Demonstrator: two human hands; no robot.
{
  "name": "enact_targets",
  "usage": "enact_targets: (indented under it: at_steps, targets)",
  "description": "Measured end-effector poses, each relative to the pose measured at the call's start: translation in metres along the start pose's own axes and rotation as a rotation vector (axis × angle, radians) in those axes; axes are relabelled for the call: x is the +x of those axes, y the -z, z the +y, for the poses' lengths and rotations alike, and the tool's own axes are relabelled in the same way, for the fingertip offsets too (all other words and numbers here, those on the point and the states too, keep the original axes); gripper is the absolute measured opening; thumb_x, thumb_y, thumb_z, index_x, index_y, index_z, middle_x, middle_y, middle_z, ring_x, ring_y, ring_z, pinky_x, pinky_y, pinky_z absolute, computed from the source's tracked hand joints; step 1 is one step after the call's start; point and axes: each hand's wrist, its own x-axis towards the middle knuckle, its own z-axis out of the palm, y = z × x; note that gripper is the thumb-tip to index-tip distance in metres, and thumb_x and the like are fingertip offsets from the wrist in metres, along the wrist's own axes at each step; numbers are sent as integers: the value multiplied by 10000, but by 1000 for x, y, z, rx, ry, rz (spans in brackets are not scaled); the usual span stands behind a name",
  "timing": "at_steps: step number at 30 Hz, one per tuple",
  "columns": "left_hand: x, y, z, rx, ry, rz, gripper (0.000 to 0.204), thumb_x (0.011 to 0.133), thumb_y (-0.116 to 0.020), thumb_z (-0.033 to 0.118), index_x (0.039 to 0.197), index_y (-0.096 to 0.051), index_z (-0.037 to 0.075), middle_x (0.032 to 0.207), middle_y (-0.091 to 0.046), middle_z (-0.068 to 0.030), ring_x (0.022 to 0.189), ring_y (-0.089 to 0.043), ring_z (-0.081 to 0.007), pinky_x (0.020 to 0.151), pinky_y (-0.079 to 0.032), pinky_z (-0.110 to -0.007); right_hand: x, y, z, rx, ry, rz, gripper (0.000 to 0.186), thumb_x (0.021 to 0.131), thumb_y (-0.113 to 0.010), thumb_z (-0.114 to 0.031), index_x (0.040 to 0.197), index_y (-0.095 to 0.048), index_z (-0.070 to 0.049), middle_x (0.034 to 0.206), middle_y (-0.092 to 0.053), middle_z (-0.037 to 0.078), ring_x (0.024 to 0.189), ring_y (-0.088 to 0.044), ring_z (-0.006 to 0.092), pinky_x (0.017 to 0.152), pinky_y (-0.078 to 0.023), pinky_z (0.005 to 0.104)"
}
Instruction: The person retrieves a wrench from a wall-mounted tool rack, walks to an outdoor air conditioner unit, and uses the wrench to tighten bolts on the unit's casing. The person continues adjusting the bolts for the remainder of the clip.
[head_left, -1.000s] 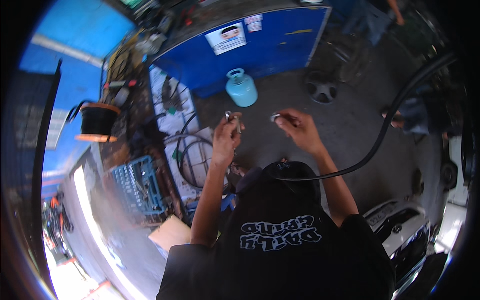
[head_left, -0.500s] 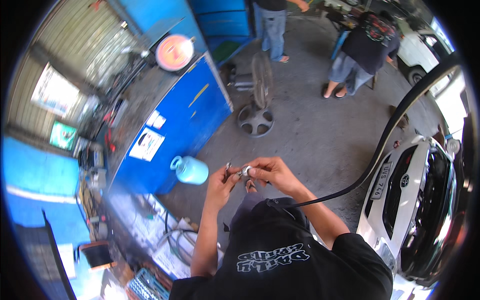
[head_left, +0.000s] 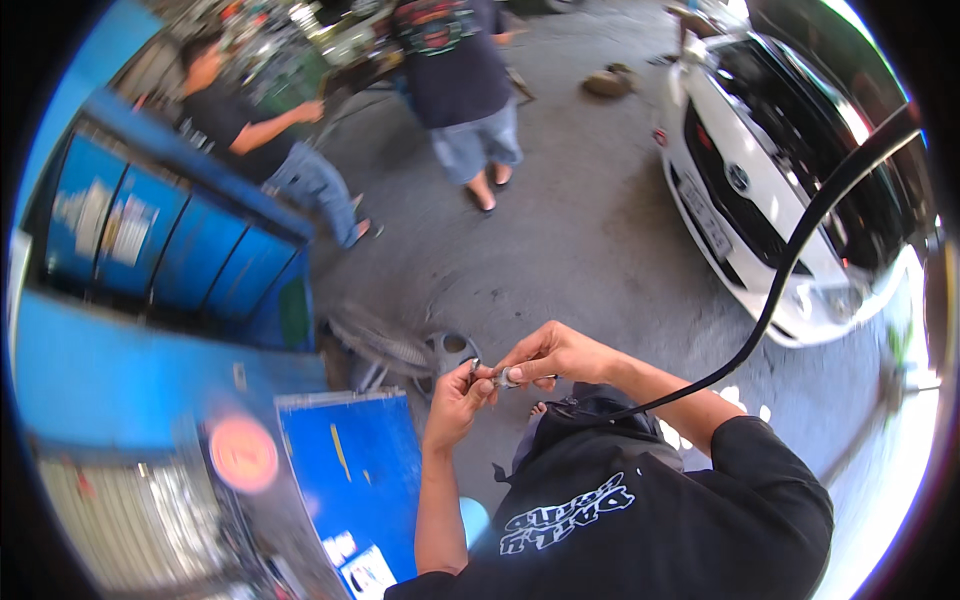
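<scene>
My left hand [head_left: 458, 405] is closed on a small shiny metal piece [head_left: 475, 366], its exact shape partly hidden by the fingers. My right hand [head_left: 548, 356] pinches a small silver fitting [head_left: 506, 379] between thumb and fingers, beside the left hand's fingertips. Both hands meet at waist height in front of my dark shirt [head_left: 610, 510], and a black cable [head_left: 748, 345] arches over my right forearm toward the upper right.
Two co-workers [head_left: 245, 120] [head_left: 455, 75] are at the upper left and middle. A white car [head_left: 765, 200] with raised hood stands right. A pedestal fan [head_left: 375, 345], blue cabinet [head_left: 185, 255], blue-fronted bench [head_left: 350, 470] and round orange object [head_left: 243, 452] are at the left.
My hands have come together with their metal pieces. The view has swung rightward, bringing the car and co-workers further into the picture; the cyan gas cylinder is now mostly hidden behind my left arm.
</scene>
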Motion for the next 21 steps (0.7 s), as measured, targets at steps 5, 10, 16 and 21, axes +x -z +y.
enact_targets:
  at_steps: [5, 10, 16, 21]
  targets:
    - [177, -34, 11, 6, 57, -318, 331, 1022, -721, 354, 1087, -690, 31, 782, -631, 6, 662, -468, -40, 596, -352, -221, -7, 117, -16, 196, 115, 250, 351, 965, -756, -242, 1225, -774, -7, 795, -695, 37, 661, -555, 95, 608, -435, 261]
    - [346, -93, 5, -16, 75, -431, 379, 1017, -713, 423, 1055, -673, 48, 760, -597, 17, 636, -457, -40, 567, -330, -222, -2, 260, -39, 252, 189, 399, 337, 990, -725, -203, 1258, -757, -1, 780, -686, 25, 664, -543, 84, 619, -448, 251]
    - [525, -146, 40, -121, 176, -423, 365, 1029, -690, 431, 1027, -657, 67, 746, -565, 30, 645, -458, -42, 577, -332, -222, 33, 438, -113, 281, 162, 375, 271, 994, -717, -126, 1224, -763, 10, 799, -704, 21, 632, -538, 72, 586, -448, 254]
    - [655, -176, 61, 23, -202, -202, 302, 1032, -693, 312, 1140, -666, 31, 835, -616, -19, 689, -492, -78, 634, -404, -246, 85, 567, -186, -162, 314, 403, 291, 979, -717, -188, 1164, -753, 34, 919, -735, 91, 749, -612, 115, 645, -489, 267]
